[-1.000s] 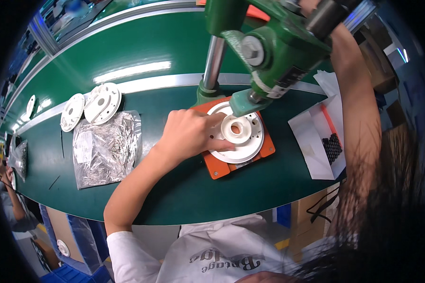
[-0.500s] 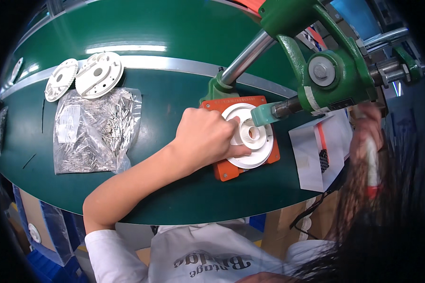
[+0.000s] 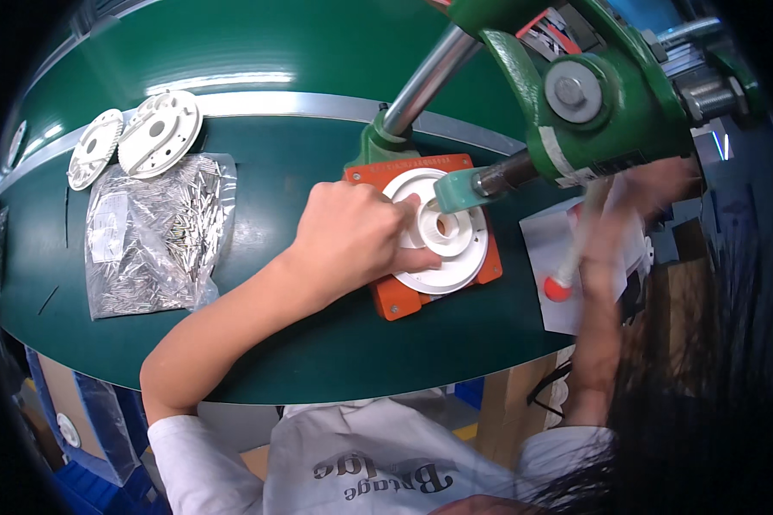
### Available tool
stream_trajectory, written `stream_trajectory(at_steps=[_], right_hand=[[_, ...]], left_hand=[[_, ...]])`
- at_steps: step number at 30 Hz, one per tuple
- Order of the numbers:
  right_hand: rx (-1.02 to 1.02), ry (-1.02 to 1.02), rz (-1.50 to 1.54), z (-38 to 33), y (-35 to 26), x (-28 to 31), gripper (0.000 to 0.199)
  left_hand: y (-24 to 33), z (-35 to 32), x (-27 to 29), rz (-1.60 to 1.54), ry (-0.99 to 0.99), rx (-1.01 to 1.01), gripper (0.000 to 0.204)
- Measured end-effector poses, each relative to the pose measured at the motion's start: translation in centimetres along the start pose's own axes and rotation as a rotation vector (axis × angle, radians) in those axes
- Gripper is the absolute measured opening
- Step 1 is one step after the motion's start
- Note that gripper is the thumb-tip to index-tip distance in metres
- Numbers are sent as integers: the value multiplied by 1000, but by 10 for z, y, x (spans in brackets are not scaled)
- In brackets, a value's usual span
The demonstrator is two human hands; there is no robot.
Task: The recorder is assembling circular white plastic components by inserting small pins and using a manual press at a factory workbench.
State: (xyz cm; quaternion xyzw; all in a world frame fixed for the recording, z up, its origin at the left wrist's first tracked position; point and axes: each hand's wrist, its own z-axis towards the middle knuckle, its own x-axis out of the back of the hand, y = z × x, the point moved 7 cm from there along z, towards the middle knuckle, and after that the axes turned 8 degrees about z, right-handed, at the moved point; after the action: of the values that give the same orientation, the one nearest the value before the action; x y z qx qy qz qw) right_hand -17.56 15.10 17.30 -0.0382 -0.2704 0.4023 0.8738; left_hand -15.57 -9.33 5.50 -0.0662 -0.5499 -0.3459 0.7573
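Observation:
My left hand (image 3: 356, 232) is closed on a white round plastic part (image 3: 445, 279), thumb and fingers at its raised centre ring. The part lies on an orange fixture plate (image 3: 395, 305) beneath a green press (image 3: 610, 103). The press's pale green tip (image 3: 457, 190) is over the ring's far edge; I cannot tell whether they touch. At the right, my motion-smeared right hand (image 3: 631, 206) is round a white lever handle (image 3: 577, 249) with a red ball end.
On the left lies a clear bag of metal pins (image 3: 159, 249). Two white discs (image 3: 159, 133) rest at its far edge. An open white box (image 3: 558, 313) stands right of the fixture, partly behind the lever handle. A steel column (image 3: 429, 81) rises behind the fixture.
The lever handle has swung leftward with my right hand, its red end now over the white box. My left hand keeps its hold on the plastic part. The whole view has shifted slightly.

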Motion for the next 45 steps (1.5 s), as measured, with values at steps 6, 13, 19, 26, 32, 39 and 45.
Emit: stream_trajectory(at_steps=[6, 13, 19, 26, 32, 39, 45], right_hand=[[-375, -368, 405, -30, 5, -63, 52], [-604, -780, 1234, 1, -11, 34, 68], [-653, -53, 1269, 107, -27, 4, 46], [-603, -208, 1177, 110, 14, -32, 16], [-246, -706, -15, 22, 94, 42, 31], [-735, -1145, -519, -102, 159, 89, 19], [-834, -1268, -497, -129, 187, 74, 19]], left_hand=[[-7, -6, -3, -7, 20, 33, 56], [-17, -6, -5, -45, -12, 15, 55], [-17, 8, 4, -96, -12, -43, 62], [-6, 16, -5, -106, -150, 49, 82], [-12, -1, 16, -90, -254, 323, 90], [0, 8, 1, -28, -23, 121, 72], [-3, 2, 2, -384, -133, 239, 73]])
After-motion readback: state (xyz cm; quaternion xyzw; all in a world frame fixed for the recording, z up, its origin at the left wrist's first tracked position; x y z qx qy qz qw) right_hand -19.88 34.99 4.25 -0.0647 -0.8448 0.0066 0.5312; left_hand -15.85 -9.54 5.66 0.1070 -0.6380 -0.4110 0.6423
